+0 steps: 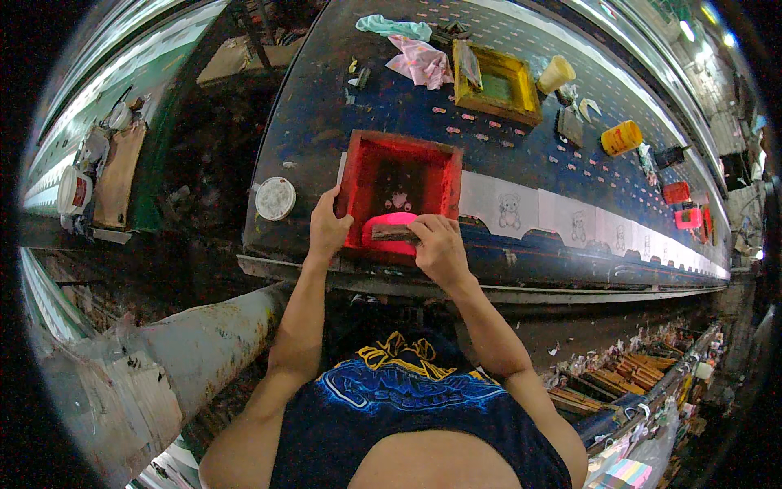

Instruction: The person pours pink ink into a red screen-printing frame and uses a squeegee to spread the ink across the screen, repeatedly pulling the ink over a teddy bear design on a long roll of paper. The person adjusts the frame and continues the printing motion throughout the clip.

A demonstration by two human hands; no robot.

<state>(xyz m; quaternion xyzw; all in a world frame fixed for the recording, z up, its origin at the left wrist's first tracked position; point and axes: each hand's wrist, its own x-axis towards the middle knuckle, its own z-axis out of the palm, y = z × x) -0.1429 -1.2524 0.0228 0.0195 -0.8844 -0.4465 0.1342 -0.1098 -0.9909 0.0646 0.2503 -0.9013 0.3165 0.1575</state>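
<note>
A red-stained wooden screen-printing frame (409, 143) lies on the long dark table in front of me. My left hand (327, 228) grips its left side, the thumb over the rim. My right hand (441, 247) is closed around a squeegee (393, 233) inside the frame, near its front side. Bright pink ink (391, 219) sits around the squeegee's blade on the mesh. A small printed figure (398, 200) shows through the mesh beyond the ink. To the frame's right runs a row of white sheets (560, 218) with bear outlines.
A round white lid (275, 199) lies left of the frame. Farther back are a yellow-stained frame (521, 94), a pink cloth (419, 62), a pale cup (556, 75) and a yellow tub (621, 138). A thick pipe (204, 330) stands at my left; wooden frames (631, 371) lie at right.
</note>
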